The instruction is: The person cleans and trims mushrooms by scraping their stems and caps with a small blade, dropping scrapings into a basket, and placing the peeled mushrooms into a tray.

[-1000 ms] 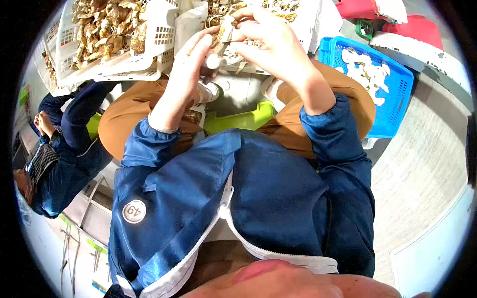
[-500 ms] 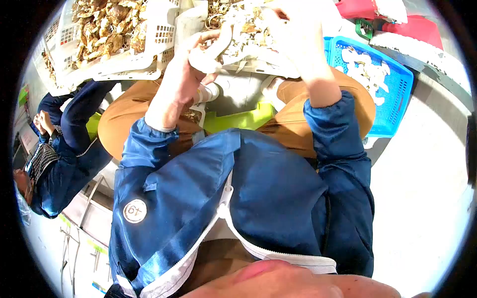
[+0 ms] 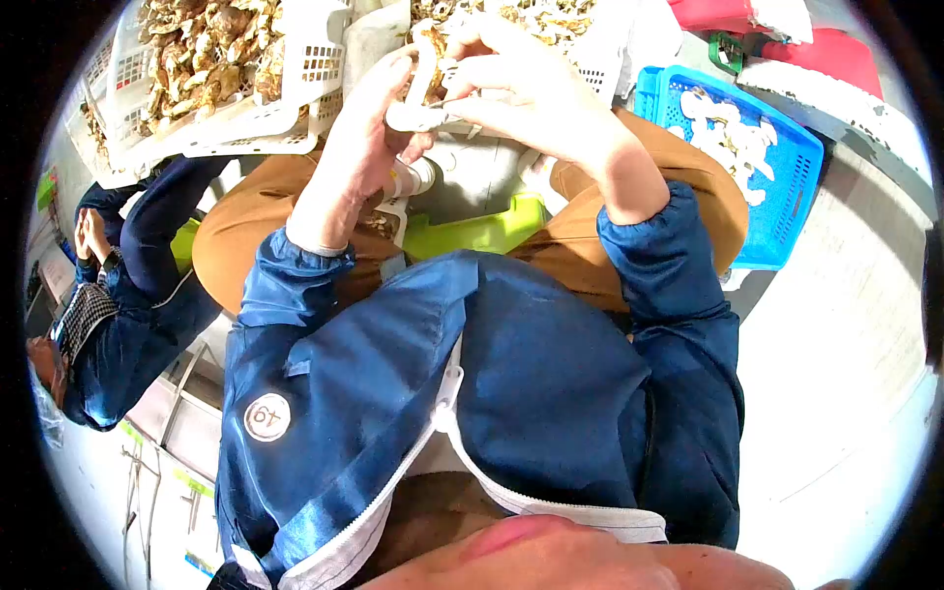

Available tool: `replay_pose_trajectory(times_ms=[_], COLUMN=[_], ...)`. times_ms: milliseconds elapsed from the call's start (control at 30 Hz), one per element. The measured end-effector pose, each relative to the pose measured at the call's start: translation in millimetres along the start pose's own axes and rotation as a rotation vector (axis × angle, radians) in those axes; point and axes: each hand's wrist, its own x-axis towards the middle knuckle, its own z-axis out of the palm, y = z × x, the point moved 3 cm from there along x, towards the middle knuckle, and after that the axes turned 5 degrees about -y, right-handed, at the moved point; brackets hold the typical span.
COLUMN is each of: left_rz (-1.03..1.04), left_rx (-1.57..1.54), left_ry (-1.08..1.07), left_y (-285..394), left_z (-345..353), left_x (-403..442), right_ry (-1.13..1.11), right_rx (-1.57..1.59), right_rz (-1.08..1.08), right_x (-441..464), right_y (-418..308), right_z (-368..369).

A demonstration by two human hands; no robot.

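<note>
My left hand point(image 3: 359, 133) is closed around a mushroom point(image 3: 421, 116), its pale stem curving up between the fingers and thumb, with a browner part towards the top. From the other side my right hand point(image 3: 506, 88) comes close to it, fingers bent and fingertips near the stem. A thin edge shows at those fingertips, too small to name. Beyond both hands is a white crate point(image 3: 595, 79) holding pale and brown pieces.
Brown mushrooms point(image 3: 221, 59) fill a white basket point(image 3: 320, 64) at the upper left. A blue basket point(image 3: 787, 206) with white pieces point(image 3: 728, 133) stands on the right. Another person point(image 3: 108, 315) sits at the left. A green object point(image 3: 482, 231) lies between my knees.
My right hand has come back from over the crate to the mushroom in my left hand. The mushroom is now more upright. The other person's hands have shifted slightly.
</note>
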Motion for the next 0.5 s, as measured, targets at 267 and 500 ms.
replay_pose_trajectory(times_ms=[267, 500], left_rz=[-0.074, -0.038], left_rx=[0.019, -0.014], left_ry=[-0.012, 0.002], left_y=[-2.8, -8.6], left_z=[-6.4, -15.5], left_x=[-2.0, 0.4], right_ry=[0.028, 0.198], right_rx=[-0.077, -0.116], right_rz=[0.06, 0.03], right_x=[-0.6, 1.3], right_y=[-4.8, 2.0], right_z=[4.4, 8.8])
